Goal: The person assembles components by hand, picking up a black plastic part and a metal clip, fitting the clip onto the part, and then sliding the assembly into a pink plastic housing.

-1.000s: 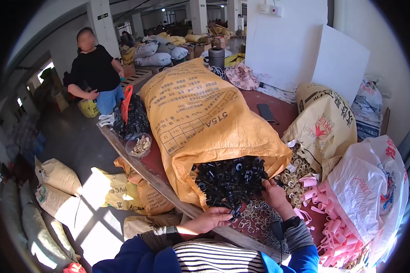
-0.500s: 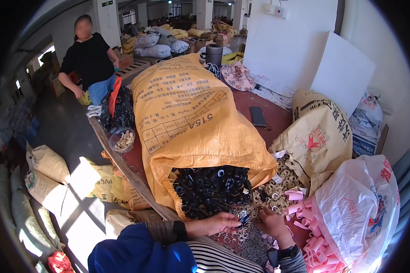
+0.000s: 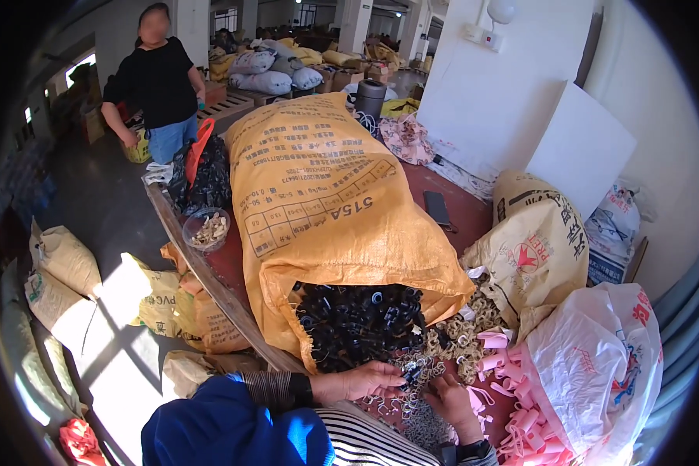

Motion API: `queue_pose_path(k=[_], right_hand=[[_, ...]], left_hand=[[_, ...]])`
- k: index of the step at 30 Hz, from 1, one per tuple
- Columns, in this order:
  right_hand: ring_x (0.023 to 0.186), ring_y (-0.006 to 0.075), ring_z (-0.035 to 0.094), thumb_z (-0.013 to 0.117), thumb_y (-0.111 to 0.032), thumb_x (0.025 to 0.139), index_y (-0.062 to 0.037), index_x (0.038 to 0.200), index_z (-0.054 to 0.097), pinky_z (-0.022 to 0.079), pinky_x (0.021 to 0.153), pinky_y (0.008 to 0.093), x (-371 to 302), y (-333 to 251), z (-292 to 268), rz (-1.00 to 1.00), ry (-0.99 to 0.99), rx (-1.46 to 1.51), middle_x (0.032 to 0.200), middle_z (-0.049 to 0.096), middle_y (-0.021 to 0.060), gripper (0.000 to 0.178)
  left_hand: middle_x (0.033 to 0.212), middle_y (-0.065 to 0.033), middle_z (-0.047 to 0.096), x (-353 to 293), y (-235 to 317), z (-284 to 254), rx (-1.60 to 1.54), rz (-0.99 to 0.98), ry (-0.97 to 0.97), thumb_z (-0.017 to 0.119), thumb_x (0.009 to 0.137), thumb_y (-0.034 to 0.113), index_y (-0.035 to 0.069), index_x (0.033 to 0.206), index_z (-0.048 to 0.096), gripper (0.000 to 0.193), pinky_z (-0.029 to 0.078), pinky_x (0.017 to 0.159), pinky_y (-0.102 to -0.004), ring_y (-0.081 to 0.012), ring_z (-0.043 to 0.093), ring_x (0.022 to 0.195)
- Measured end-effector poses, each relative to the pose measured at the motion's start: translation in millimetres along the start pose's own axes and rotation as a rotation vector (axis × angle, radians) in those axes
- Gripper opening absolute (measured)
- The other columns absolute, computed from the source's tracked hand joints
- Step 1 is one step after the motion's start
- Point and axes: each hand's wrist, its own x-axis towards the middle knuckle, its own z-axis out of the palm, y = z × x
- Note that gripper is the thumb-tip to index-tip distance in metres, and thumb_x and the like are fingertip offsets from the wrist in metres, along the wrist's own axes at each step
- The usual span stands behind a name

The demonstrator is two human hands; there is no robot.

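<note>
My left hand point(image 3: 371, 380) is closed in a pinch on a small black plastic piece point(image 3: 406, 374), just in front of the sack's mouth. Close by on the right, my right hand point(image 3: 452, 404) reaches over small silvery metal pieces point(image 3: 421, 415), its thumb and fingers apart. Loose metal rings point(image 3: 400, 405) lie below and between the hands. A big orange woven sack point(image 3: 326, 210) lies on its side, and black plastic parts point(image 3: 357, 318) spill from its mouth toward my left hand. The piece in my fingers is partly hidden.
Beige ring-shaped parts point(image 3: 466, 342) spill from a beige sack point(image 3: 547, 241) on the right. Pink plastic pieces point(image 3: 520, 412) lie beside a white sack point(image 3: 598, 353). On the red tabletop point(image 3: 470, 203) rests a phone point(image 3: 436, 208). A person point(image 3: 155, 85) stands at the far left.
My right hand has shifted slightly left and its fingers have parted over the metal pieces. My left hand stays about where it was, still pinching the black piece. The view has tilted slightly.
</note>
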Motion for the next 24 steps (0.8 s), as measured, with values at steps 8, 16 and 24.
queue_pose_path(k=[8, 16, 24], right_hand=[[0.062, 0.0316, 0.053, 0.06, -0.016, 0.066, -0.0075, 0.082, 0.053, 0.044, 0.052, 0.039, -4, -4, 20, -0.032, -0.057, 0.028, 0.074, 0.051, 0.0125, 0.019], [0.072, 0.0305, 0.049, 0.058, -0.02, 0.068, -0.0079, 0.081, 0.052, 0.04, 0.059, 0.0394, -24, -11, -2, 0.106, 0.204, -0.26, 0.08, 0.049, 0.0114, 0.019], [0.068, 0.0305, 0.052, 0.054, -0.018, 0.07, -0.0079, 0.078, 0.049, 0.041, 0.057, 0.0406, -59, 12, -9, 0.338, 0.078, -0.281, 0.075, 0.049, 0.0116, 0.013]], left_hand=[[0.088, -0.0044, 0.058, -2, -6, -3, -0.064, 0.045, -0.009, 0.052, 0.081, 0.015, 0.003, 0.094, 0.054, 0.018, 0.047, 0.069, -0.0217, -0.0117, 0.057, 0.077], [0.086, -0.0018, 0.057, -10, 2, 3, -0.046, 0.053, 0.013, 0.056, 0.079, 0.018, 0.006, 0.09, 0.054, 0.017, 0.046, 0.067, -0.0221, -0.012, 0.056, 0.081], [0.088, -0.0068, 0.058, -11, 5, 2, -0.015, 0.038, 0.08, 0.052, 0.081, 0.013, 0.004, 0.095, 0.053, 0.016, 0.046, 0.069, -0.0239, -0.0154, 0.057, 0.081]])
